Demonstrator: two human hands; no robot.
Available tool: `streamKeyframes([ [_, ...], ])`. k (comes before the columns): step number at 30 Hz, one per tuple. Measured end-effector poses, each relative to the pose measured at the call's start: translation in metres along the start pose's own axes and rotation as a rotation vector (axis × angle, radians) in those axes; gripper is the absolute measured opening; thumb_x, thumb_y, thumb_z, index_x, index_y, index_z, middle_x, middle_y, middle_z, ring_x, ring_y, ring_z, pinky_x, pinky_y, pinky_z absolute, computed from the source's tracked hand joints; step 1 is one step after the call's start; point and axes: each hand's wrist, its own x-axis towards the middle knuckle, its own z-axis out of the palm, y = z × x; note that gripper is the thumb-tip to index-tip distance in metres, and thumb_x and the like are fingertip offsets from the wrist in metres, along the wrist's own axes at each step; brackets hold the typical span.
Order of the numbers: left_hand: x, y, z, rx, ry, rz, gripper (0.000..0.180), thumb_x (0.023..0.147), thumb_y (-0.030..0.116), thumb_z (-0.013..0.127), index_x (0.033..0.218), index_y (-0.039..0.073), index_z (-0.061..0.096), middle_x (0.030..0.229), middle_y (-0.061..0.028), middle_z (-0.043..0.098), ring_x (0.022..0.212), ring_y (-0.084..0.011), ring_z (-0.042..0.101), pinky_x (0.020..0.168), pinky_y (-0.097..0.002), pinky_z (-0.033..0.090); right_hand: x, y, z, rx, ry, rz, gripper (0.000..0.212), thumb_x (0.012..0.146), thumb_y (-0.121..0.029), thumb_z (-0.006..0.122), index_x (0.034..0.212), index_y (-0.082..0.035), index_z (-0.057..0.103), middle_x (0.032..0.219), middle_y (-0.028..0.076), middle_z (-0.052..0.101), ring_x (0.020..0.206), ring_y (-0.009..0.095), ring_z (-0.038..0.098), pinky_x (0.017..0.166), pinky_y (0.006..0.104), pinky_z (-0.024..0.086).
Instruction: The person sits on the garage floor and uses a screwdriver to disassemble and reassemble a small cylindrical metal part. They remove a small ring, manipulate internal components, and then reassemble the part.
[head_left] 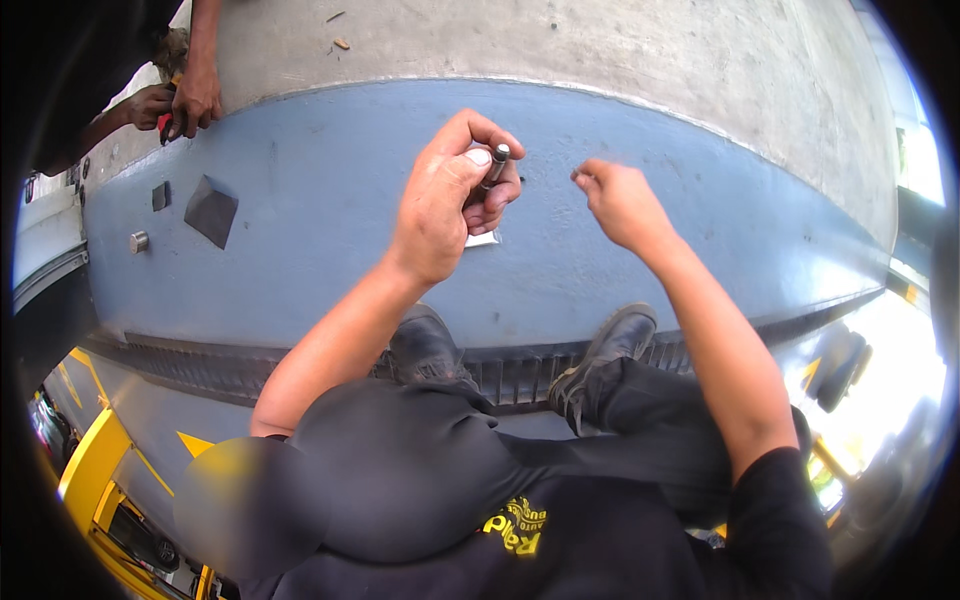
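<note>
My left hand (432,205) is wrapped round a slim dark metal pin (494,165) with a lighter end, which points up and away from me between thumb and forefinger. To the right, my right hand (622,203) hangs apart from it with thumb and fingertips pinched together. A dark speck shows at those fingertips, too small to name. Beneath my left hand, a small white flat piece (483,239) lies on the blue-painted surface (350,160), mostly hidden by the hand.
At the upper left, a co-worker's hands (190,103) hold something red and yellow. Nearby on the blue surface lie a dark square sheet (211,211), a smaller dark piece (160,196) and a short metal cylinder (138,241). A black ribbed strip (500,375) runs by my shoes (425,345).
</note>
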Motion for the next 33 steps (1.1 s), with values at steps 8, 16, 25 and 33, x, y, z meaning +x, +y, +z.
streamKeyframes([
  [8, -0.002, -0.006, -0.003, 0.120, 0.071, -0.096, 0.031, 0.098, 0.011, 0.051, 0.125, -0.002, 0.060, 0.094, -0.0072, 0.062, 0.079, -0.0121, 0.056, 0.074, -0.0261, 0.050, 0.003, 0.044, 0.123, -0.050, 0.061, 0.057, 0.023, 0.099, -0.019, 0.060, 0.111, -0.002, 0.068, 0.112, 0.021, 0.065, 0.106, 0.043, 0.061, 0.091, 0.0506, 0.050],
  [16, -0.019, 0.026, -0.012, 0.450, -0.114, -0.353, 0.026, 0.105, 0.013, 0.054, 0.125, 0.002, 0.066, 0.095, -0.0015, 0.065, 0.084, -0.0098, 0.059, 0.079, -0.0269, 0.052, -0.017, -0.073, -0.058, 0.142, -0.114, -0.603, 0.018, 0.097, -0.016, 0.061, 0.106, -0.002, 0.068, 0.090, 0.018, 0.067, 0.092, 0.039, 0.066, 0.082, 0.0480, 0.052],
  [25, -0.009, 0.088, 0.038, 0.923, -0.297, -0.351, 0.027, 0.104, 0.022, 0.057, 0.113, 0.000, 0.069, 0.084, -0.0020, 0.064, 0.077, -0.0107, 0.056, 0.074, -0.0284, 0.049, -0.058, -0.080, -0.111, 0.083, -0.192, -0.770, 0.009, 0.091, -0.011, 0.062, 0.095, -0.003, 0.059, 0.086, 0.016, 0.064, 0.082, 0.039, 0.064, 0.071, 0.0492, 0.051],
  [33, -0.001, 0.108, 0.071, 1.019, -0.286, -0.402, 0.029, 0.104, 0.026, 0.057, 0.115, 0.002, 0.069, 0.085, -0.0017, 0.065, 0.077, -0.0104, 0.055, 0.073, -0.0290, 0.048, -0.056, -0.072, -0.125, 0.215, -0.109, -0.723, 0.010, 0.089, -0.010, 0.063, 0.093, -0.001, 0.061, 0.080, 0.018, 0.065, 0.077, 0.041, 0.064, 0.069, 0.0495, 0.050],
])
